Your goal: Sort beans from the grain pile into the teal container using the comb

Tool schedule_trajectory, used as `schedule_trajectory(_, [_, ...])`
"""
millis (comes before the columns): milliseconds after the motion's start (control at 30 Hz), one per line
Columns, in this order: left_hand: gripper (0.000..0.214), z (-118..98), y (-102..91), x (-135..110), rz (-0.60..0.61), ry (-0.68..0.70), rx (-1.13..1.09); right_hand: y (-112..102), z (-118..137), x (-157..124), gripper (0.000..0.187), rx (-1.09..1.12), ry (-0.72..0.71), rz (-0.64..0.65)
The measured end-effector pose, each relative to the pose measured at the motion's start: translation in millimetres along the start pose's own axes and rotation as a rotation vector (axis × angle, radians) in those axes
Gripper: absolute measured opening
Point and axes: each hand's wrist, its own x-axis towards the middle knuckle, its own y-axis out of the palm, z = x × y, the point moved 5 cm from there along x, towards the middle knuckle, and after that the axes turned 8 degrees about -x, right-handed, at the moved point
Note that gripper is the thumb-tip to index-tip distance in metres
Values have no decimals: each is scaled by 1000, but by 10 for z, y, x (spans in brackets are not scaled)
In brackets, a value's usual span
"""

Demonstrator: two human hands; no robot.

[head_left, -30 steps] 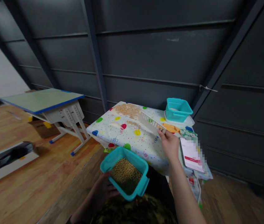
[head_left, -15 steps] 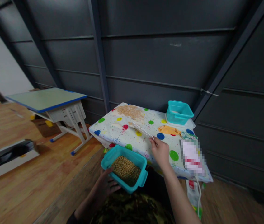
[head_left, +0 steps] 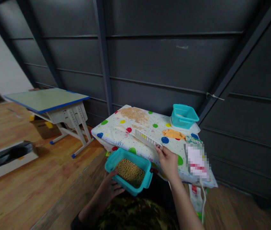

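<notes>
A teal plastic tub (head_left: 148,164) of round yellowish beans (head_left: 130,171) is held at the table's near edge. My left hand (head_left: 110,187) grips its near left side, thumb over the rim. In my right hand (head_left: 167,159) is one end of a long white slotted strip (head_left: 147,139), its exact kind unclear. The strip slants over the tablecloth, its far end towards a spread of pale tan grains (head_left: 134,114). Some smaller bits (head_left: 139,126) lie between the strip and that spread.
The spotted tablecloth (head_left: 109,131) covers the low table. A second teal tub (head_left: 185,119) stands on a white lid at the back right, with an orange cloth (head_left: 174,133) nearby. A blurred packet (head_left: 197,161) lies right. A desk (head_left: 51,100) stands left, before a dark wall.
My right hand has moved slightly right and down, and the strip has turned so its slotted face shows. The left hand keeps its hold on the tub, almost unmoved.
</notes>
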Motion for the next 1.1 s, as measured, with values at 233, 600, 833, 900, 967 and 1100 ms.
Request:
schedule_trajectory(233, [71, 32, 35, 83, -80, -63, -8, -111, 26, -168, 57, -85, -27, -21])
schedule_trajectory(600, [91, -46, -88, 144, 49, 65, 0, -119, 270, -351, 37, 72, -150, 56])
schedule_trajectory(833, [95, -38, -146, 237, 46, 64, 26, -200, 405, -475, 27, 185, -217, 99])
schedule_trajectory(900, [93, -49, -128, 216, 45, 86, 23, -180, 338, -432, 27, 174, -182, 34])
schedule_trajectory(967, [90, -51, -108, 194, 76, 90, 10, -125, 240, -327, 29, 145, -140, -44])
schedule_trajectory(1100, [89, -48, -145, 195, 45, 76, -15, 85, 61, 13, 40, 72, -87, -87])
